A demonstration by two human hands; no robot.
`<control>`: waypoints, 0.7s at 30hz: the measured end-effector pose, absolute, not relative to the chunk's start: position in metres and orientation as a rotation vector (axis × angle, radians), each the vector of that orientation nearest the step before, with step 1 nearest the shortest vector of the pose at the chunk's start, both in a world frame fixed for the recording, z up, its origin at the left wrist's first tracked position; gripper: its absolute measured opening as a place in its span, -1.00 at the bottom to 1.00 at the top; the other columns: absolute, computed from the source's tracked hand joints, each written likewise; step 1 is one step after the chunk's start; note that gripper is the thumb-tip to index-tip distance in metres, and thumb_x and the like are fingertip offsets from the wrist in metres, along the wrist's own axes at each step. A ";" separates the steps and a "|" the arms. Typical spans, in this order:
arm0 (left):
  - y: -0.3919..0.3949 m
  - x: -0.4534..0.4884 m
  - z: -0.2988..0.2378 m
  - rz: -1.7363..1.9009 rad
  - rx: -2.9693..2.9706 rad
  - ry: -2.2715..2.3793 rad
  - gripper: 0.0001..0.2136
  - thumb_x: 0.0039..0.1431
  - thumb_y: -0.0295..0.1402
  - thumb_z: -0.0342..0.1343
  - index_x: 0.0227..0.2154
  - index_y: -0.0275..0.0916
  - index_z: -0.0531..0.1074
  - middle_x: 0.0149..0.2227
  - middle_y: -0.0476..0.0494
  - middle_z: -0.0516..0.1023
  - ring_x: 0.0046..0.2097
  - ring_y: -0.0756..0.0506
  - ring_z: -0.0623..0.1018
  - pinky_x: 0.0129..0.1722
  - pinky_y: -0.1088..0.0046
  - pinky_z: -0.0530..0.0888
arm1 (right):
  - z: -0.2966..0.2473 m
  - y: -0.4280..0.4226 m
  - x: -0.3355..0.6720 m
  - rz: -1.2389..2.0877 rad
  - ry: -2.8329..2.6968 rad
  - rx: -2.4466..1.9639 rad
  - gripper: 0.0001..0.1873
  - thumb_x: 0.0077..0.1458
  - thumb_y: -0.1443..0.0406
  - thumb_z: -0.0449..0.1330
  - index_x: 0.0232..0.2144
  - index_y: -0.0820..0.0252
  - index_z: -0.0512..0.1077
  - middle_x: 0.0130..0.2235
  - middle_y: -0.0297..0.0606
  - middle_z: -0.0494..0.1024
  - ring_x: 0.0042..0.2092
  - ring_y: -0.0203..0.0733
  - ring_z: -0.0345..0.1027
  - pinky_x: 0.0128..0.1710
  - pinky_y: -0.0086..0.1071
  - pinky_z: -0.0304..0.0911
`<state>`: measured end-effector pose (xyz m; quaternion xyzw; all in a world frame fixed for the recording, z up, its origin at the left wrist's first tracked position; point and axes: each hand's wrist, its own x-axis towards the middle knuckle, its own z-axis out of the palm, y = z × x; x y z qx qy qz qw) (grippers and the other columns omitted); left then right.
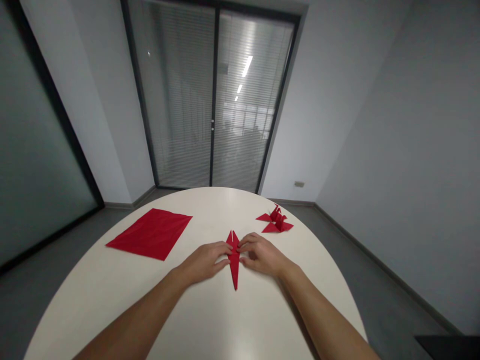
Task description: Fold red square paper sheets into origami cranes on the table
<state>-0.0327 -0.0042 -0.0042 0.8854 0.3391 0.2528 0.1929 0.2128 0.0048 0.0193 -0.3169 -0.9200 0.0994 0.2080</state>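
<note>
A narrow kite-shaped piece of folded red paper point(234, 265) lies on the table in front of me, its long point toward me and two split tips facing away. My left hand point(204, 260) has its fingers and thumb on the paper's left edge. From the other side, my right hand point(262, 255) pinches at the right edge, fingertips partly over the middle. Both hands are closed around the paper's sides, low against the tabletop.
The round white table point(225, 200) carries a red paper sheet point(152, 235) at the left. Folded red paper cranes point(276, 221) stand at the right near the far edge. Beyond are glass panels with blinds point(213, 100) and grey walls.
</note>
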 end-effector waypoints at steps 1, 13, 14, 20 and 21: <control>-0.003 -0.033 -0.005 0.715 2.469 0.955 -0.75 0.30 -0.39 0.07 -0.01 -0.13 0.51 0.02 -0.09 0.59 0.01 -0.11 0.57 0.06 0.37 0.46 | 0.020 0.004 0.212 0.286 -2.559 -0.882 -0.76 0.11 0.36 0.29 -0.14 0.10 0.61 -0.10 -0.20 0.63 -0.02 -0.07 0.43 0.04 -0.24 0.29; 0.004 -0.040 -0.014 0.750 2.457 0.980 -0.74 0.26 -0.42 0.11 -0.04 -0.11 0.57 0.05 -0.08 0.60 0.09 -0.11 0.55 0.15 0.33 0.42 | 0.018 0.006 0.213 0.455 -2.497 -0.911 -0.76 0.27 0.15 0.22 -0.13 0.08 0.61 -0.12 -0.19 0.64 -0.05 -0.09 0.46 -0.03 -0.31 0.30; 0.004 -0.039 -0.014 0.753 2.454 0.976 -0.74 0.26 -0.41 0.11 -0.04 -0.11 0.57 0.05 -0.08 0.61 0.09 -0.11 0.55 0.15 0.33 0.42 | 0.018 0.005 0.213 0.455 -2.495 -0.916 -0.76 0.30 0.16 0.19 -0.13 0.08 0.61 -0.12 -0.20 0.65 -0.06 -0.10 0.46 -0.03 -0.31 0.30; 0.003 -0.033 -0.011 0.794 2.392 1.030 -0.81 0.30 -0.36 0.10 -0.12 -0.12 0.58 -0.07 -0.07 0.64 -0.02 -0.11 0.57 0.05 0.35 0.44 | 0.021 0.001 0.209 0.418 -2.473 -0.968 -0.81 0.27 0.29 0.16 -0.18 0.13 0.58 -0.16 -0.21 0.65 -0.08 -0.09 0.46 -0.02 -0.26 0.31; 0.003 -0.032 -0.011 0.798 2.385 1.045 -0.83 0.31 -0.36 0.09 -0.15 -0.13 0.58 -0.10 -0.07 0.64 -0.06 -0.11 0.58 0.02 0.36 0.44 | 0.021 0.001 0.209 0.415 -2.471 -0.973 -0.82 0.25 0.31 0.17 -0.19 0.14 0.58 -0.17 -0.21 0.65 -0.09 -0.09 0.46 -0.03 -0.26 0.31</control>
